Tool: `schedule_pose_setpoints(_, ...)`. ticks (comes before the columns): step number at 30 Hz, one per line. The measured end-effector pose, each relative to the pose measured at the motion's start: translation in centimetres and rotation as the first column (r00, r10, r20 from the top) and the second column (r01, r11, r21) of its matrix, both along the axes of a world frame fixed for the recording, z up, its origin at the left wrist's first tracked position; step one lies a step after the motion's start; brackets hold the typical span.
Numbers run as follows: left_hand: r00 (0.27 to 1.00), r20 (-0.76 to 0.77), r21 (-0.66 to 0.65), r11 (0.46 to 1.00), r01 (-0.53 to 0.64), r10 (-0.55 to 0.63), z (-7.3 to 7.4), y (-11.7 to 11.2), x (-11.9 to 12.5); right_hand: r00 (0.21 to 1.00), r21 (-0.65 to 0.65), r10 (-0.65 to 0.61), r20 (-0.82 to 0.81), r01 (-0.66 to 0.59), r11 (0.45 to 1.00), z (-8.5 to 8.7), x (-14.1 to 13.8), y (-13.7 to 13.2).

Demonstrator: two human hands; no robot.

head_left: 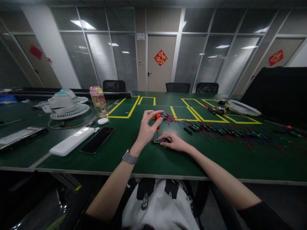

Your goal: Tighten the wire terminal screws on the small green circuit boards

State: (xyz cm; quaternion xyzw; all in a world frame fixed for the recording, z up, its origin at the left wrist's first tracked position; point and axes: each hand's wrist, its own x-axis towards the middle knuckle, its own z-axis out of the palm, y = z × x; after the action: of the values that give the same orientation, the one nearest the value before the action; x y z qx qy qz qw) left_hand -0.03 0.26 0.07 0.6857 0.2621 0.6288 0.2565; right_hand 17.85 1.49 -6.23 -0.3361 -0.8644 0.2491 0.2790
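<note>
My left hand (146, 127) pinches the orange handle of a small screwdriver (157, 123), held upright with its tip down. The tip meets a small green circuit board (157, 141) lying on the green table (153, 159). My right hand (173, 142) lies flat on the table and presses that board down with its fingers. A grey watch (129, 157) sits on my left wrist. Several more small boards with red and blue wires (216, 131) lie in a row to the right.
A white power bank (72, 141) and a black phone (97, 139) lie at the left. Behind them stand a pink-capped bottle (99, 101), a white mouse (103, 121) and white fans (66, 107). Yellow tape (192, 111) marks squares on the table. A further fan (243, 108) lies far right.
</note>
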Motion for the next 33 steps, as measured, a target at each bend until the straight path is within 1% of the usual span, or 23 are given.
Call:
schedule_pose_setpoints(1,1.000,0.002,0.001,1.000,0.021,-0.021,0.04,0.01,0.00,1.000,0.000,-0.003,0.002,0.003,1.000,0.02,0.00,-0.01)
schedule_pose_setpoints(4,0.991,0.019,-0.034,0.990,0.136,-0.135,0.08,0.04,0.04,1.000,-0.006,-0.003,0.005,0.003,1.000,0.07,-0.01,-0.04)
schedule_pose_setpoints(5,0.991,0.020,-0.037,0.990,0.135,-0.135,0.05,0.07,0.06,1.000,-0.006,-0.001,0.004,0.001,1.000,0.08,-0.01,-0.05)
schedule_pose_setpoints(6,0.995,0.014,-0.030,0.994,0.102,-0.102,0.00,0.10,0.07,1.000,-0.006,0.000,0.003,0.000,1.000,0.08,0.00,-0.05)
schedule_pose_setpoints(9,0.995,-0.023,0.044,0.995,-0.092,0.093,-0.17,0.16,0.04,1.000,-0.002,-0.002,0.004,0.002,1.000,0.03,0.01,0.00)
schedule_pose_setpoints(10,0.992,-0.030,0.059,0.990,-0.124,0.126,-0.19,0.16,0.03,1.000,-0.002,-0.003,0.006,0.003,1.000,0.00,0.03,0.03)
schedule_pose_setpoints(11,0.992,-0.031,0.060,0.991,-0.122,0.124,-0.19,0.15,0.03,1.000,-0.002,-0.003,0.007,0.003,1.000,-0.02,0.04,0.06)
schedule_pose_setpoints(12,0.996,-0.029,0.048,0.995,-0.087,0.089,-0.16,0.12,0.03,1.000,-0.001,-0.002,0.009,0.002,1.000,-0.03,0.05,0.08)
schedule_pose_setpoints(14,1.000,-0.011,0.007,1.000,0.021,-0.021,-0.08,0.05,0.06,1.000,0.003,0.001,0.011,-0.001,1.000,-0.04,0.09,0.11)
schedule_pose_setpoints(15,0.998,-0.005,-0.010,0.998,0.057,-0.057,-0.04,0.02,0.08,1.000,0.005,0.001,0.013,-0.001,1.000,-0.04,0.10,0.12)
schedule_pose_setpoints(16,0.998,-0.004,-0.015,0.998,0.064,-0.064,-0.02,-0.01,0.10,1.000,0.007,0.000,0.015,0.000,1.000,-0.05,0.11,0.13)
schedule_pose_setpoints(17,0.999,-0.008,-0.009,0.999,0.041,-0.041,-0.01,-0.03,0.10,1.000,0.009,-0.002,0.018,0.001,1.000,-0.06,0.12,0.14)
schedule_pose_setpoints(19,0.997,-0.035,0.036,0.997,-0.073,0.075,-0.04,-0.04,0.06,1.000,0.009,-0.002,0.020,0.002,1.000,-0.12,0.12,0.17)
schedule_pose_setpoints(21,0.980,-0.066,0.104,0.978,-0.181,0.189,-0.11,-0.07,-0.01,1.000,0.011,-0.001,0.017,0.001,1.000,-0.20,0.11,0.21)
schedule_pose_setpoints(22,0.974,-0.078,0.132,0.970,-0.202,0.213,-0.15,-0.09,-0.04,1.000,0.013,-0.002,0.015,0.002,1.000,-0.24,0.09,0.24)
schedule_pose_setpoints(23,0.974,-0.087,0.150,0.970,-0.193,0.207,-0.19,-0.12,-0.05,1.000,0.016,-0.003,0.015,0.003,1.000,-0.27,0.08,0.26)
schedule_pose_setpoints(24,0.981,-0.091,0.151,0.976,-0.154,0.169,-0.23,-0.15,-0.04,1.000,0.018,-0.004,0.017,0.004,1.000,-0.30,0.07,0.28)
schedule_pose_setpoints(26,0.995,-0.082,0.117,0.992,-0.048,0.057,-0.29,-0.23,0.03,1.000,0.022,-0.006,0.021,0.005,1.000,-0.30,0.06,0.29)
schedule_pose_setpoints(27,0.997,-0.074,0.099,0.995,-0.021,0.028,-0.30,-0.26,0.07,1.000,0.022,-0.005,0.021,0.005,1.000,-0.29,0.06,0.28)
schedule_pose_setpoints(28,0.997,-0.064,0.091,0.995,-0.031,0.037,-0.30,-0.27,0.10,1.000,0.019,-0.005,0.020,0.005,1.000,-0.26,0.06,0.25)
schedule_pose_setpoints(31,0.982,-0.047,0.103,0.979,-0.175,0.181,-0.28,-0.13,0.10,1.000,0.009,-0.007,0.019,0.007,1.000,-0.15,0.08,0.15)
schedule_pose_setpoints(32,0.979,-0.041,0.093,0.976,-0.196,0.200,-0.29,0.00,0.07,1.000,0.007,-0.008,0.020,0.008,1.000,-0.11,0.08,0.12)
schedule_pose_setpoints(33,0.983,-0.029,0.071,0.981,-0.178,0.181,-0.31,0.17,0.02,1.000,0.006,-0.009,0.020,0.009,1.000,-0.08,0.08,0.09)
